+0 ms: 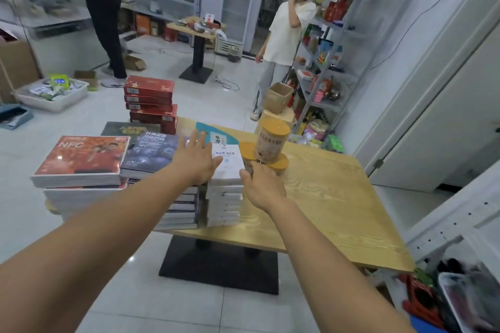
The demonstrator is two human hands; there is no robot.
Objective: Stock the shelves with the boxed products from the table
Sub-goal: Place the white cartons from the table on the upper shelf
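Single head-worn wide-angle view: looks forward and down from close over the near edge of the counter point(338, 197), left hand point(196, 161) and right hand point(263, 186) mid-frame; the floor point(216, 100) and right-side shelves point(338, 43) recede into the far field.

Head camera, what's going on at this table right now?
A person is reaching for the stack of white boxes on the wooden table. The left hand lies open against the top box's left side; the right hand meets its right edge, beside the orange-lidded jars. Nothing is lifted yet.
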